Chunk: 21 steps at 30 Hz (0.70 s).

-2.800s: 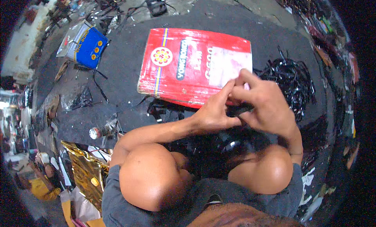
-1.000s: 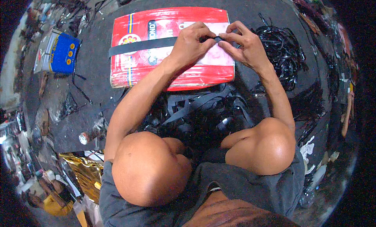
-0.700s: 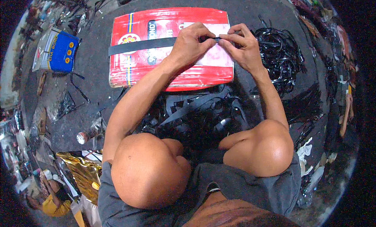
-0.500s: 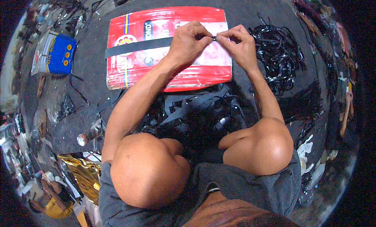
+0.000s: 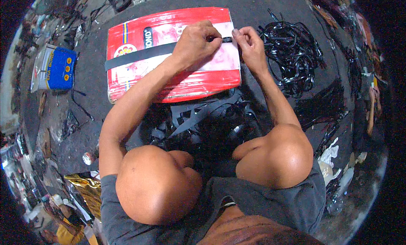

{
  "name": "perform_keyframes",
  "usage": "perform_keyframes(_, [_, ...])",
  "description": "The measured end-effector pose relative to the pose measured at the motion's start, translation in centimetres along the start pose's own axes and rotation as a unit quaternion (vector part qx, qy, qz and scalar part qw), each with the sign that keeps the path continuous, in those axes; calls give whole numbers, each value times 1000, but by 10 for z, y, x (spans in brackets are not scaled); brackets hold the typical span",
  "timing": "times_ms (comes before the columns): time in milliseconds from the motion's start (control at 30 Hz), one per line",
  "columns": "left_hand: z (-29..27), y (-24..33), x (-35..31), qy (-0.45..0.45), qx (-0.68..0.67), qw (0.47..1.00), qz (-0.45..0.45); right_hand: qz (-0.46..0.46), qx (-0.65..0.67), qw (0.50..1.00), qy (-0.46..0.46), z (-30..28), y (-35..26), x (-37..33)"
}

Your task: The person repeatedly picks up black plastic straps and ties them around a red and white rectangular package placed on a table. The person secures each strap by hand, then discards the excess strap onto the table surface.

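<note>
At the left edge of the dark ground (image 5: 93,90), a blue-and-white container (image 5: 61,69) is seen, with gold foil (image 5: 86,189) lower down. Further right, a red carton (image 5: 203,87) is crossed by a black band (image 5: 144,54), which is partly hidden by the left hand (image 5: 193,44), its thumb and finger pinched on it. The space before the legs (image 5: 277,160) is cluttered by loose strips (image 5: 190,122). Near the band's end the right hand (image 5: 253,48) is poised; whether anything is gripped cannot be told. Just beyond, the ground is taken up by a tangled black heap (image 5: 296,54)
</note>
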<state>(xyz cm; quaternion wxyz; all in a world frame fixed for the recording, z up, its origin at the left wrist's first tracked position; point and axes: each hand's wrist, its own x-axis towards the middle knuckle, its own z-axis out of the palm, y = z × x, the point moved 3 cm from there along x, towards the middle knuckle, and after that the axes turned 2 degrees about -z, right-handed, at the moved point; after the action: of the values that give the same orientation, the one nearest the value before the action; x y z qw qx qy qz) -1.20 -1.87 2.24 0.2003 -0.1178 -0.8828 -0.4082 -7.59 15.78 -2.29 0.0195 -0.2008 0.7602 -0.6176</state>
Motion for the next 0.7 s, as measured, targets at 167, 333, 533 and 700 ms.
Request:
perform_keyframes(167, [18, 0, 0, 60, -23, 998, 23, -75, -106, 991, -9, 1, -11, -3])
perform_keyframes(333, [26, 2, 6, 61, -66, 995, 35, 209, 334, 917, -58, 4, 17, -17])
perform_keyframes(533, [28, 5, 5, 65, -76, 995, 19, 185, 180, 965, -44, -15, 9, 10])
perform_keyframes(700, [25, 3, 4, 65, -71, 995, 4, -100, -298, 948, 57, 1, -27, 38])
